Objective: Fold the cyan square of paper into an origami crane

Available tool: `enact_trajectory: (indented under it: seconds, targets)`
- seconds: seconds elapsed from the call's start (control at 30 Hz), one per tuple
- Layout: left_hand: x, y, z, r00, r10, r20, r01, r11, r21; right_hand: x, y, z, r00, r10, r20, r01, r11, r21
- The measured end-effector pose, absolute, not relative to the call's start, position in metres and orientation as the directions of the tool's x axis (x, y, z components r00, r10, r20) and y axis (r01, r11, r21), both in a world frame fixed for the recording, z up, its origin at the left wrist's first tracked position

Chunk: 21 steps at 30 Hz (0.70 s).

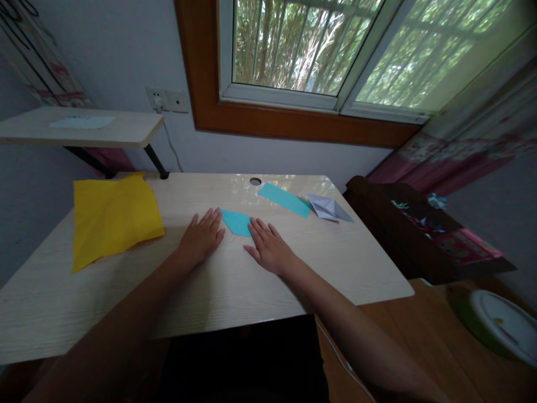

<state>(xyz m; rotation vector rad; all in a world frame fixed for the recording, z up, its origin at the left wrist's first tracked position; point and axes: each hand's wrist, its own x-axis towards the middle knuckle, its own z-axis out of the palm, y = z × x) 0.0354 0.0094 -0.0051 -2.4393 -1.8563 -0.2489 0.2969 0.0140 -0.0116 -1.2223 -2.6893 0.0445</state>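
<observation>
A folded piece of turquoise paper lies flat on the pale desk between my hands. My left hand rests palm down at its left end, fingers stretched out. On its right end lie the outstretched fingers of my right hand, covering that edge of the paper. Beyond my right hand is a turquoise paper strip. Close to the strip's right end sits a folded pale-lilac paper boat.
Yellow paper or cloth lies on the desk's left side, near a raised shelf on black legs. A cable hole is at the desk's back edge. Right of the desk stands dark brown furniture with small items.
</observation>
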Motion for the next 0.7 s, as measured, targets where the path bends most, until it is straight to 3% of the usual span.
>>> enact_trajectory:
  seconds: [0.57, 0.7]
  targets:
    - [0.031, 0.012, -0.009, 0.218, 0.956, 0.197, 0.966, -0.239, 0.093, 0.346, -0.014, 0.0, -0.711, 0.691, 0.127, 0.684, 0.722, -0.101]
    - [0.031, 0.011, -0.006, 0.217, 0.931, 0.295, 0.955, -0.265, 0.136, 0.344, -0.014, 0.002, -0.706, 0.698, 0.118, 0.691, 0.716, -0.096]
